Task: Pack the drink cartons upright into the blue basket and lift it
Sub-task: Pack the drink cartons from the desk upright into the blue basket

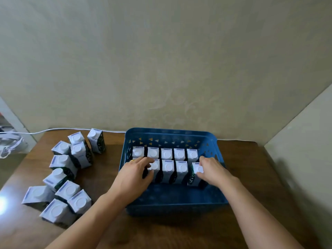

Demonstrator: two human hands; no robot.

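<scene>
A blue perforated basket [172, 203] sits on the wooden table. Inside it, white-topped drink cartons [167, 153] stand upright in two rows against the far wall. My left hand [133, 174] reaches over the left wall and closes on the leftmost carton of the near row, which it mostly hides. My right hand [212, 169] grips the rightmost carton [196, 172] of the near row. The front half of the basket holds nothing. Several more cartons [66, 178] stand loosely grouped on the table left of the basket.
The wooden table [179, 234] meets a beige wall at the back and a second wall on the right. A white cable [53, 130] runs along the table's back edge. White clutter [9, 141] lies beyond the left edge.
</scene>
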